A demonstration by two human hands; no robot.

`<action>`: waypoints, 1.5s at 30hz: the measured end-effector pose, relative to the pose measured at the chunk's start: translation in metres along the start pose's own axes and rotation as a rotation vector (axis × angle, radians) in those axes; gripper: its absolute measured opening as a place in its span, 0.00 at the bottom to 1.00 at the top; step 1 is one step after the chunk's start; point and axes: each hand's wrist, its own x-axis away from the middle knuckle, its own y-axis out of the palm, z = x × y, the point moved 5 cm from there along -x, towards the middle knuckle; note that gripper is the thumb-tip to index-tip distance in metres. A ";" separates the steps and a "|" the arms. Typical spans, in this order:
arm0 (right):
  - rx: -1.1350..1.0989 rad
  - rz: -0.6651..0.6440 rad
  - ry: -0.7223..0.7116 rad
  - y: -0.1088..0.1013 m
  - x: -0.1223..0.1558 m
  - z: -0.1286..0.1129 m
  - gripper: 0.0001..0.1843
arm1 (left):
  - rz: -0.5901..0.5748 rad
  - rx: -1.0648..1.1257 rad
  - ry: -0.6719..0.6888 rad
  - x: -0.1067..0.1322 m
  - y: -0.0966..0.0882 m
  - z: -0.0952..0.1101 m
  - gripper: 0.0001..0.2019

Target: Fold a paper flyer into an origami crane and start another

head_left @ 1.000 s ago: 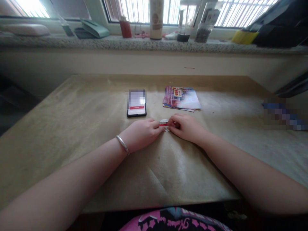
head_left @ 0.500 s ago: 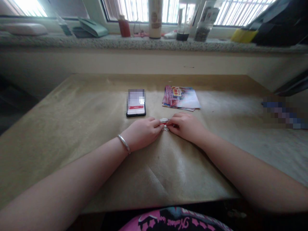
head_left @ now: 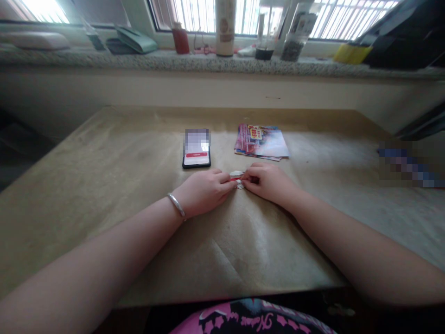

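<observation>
My left hand point(head_left: 205, 191), with a silver bangle at its wrist, is closed over the left end of a small red and white piece point(head_left: 237, 174) that looks like folded paper. Thumb and fingers of my right hand point(head_left: 267, 182) pinch the same piece at its right end. Between the fingertips show a white upper edge, a red strip and a crumpled white bit below. The fingers cover the rest, so its exact kind is unclear. It lies low, at the tabletop.
Beyond my hands, a phone point(head_left: 197, 160) with a lit, partly blurred screen lies on the tan-covered table point(head_left: 86, 185). A stack of printed leaflets point(head_left: 271, 144) sits right of it. Bottles and other items line the granite windowsill point(head_left: 139, 64). Something blurred lies at far right.
My left hand and wrist have shifted very slightly left, and a little more of the red strip shows between the fingertips. My right hand has hardly moved.
</observation>
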 end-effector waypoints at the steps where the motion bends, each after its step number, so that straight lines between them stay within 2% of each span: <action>1: -0.002 0.001 0.000 0.000 0.000 0.000 0.07 | -0.009 -0.011 -0.004 0.000 0.001 0.001 0.13; 7: 0.030 0.001 -0.030 -0.002 0.003 -0.003 0.07 | -0.063 -0.038 -0.010 -0.002 0.004 0.005 0.14; 14: 0.157 -0.047 -0.082 -0.003 0.005 -0.009 0.10 | -0.047 -0.016 -0.030 -0.002 0.002 0.003 0.14; 24: 0.079 -0.041 -0.075 0.000 0.004 -0.004 0.10 | -0.098 -0.029 -0.034 -0.005 0.000 0.005 0.13; 35: 0.178 -0.081 -0.184 -0.003 0.007 -0.007 0.12 | -0.127 0.001 -0.058 -0.004 0.003 0.003 0.15; 45: 0.290 -0.158 -0.084 -0.016 0.005 -0.011 0.13 | -0.187 0.016 -0.106 -0.005 -0.001 0.006 0.15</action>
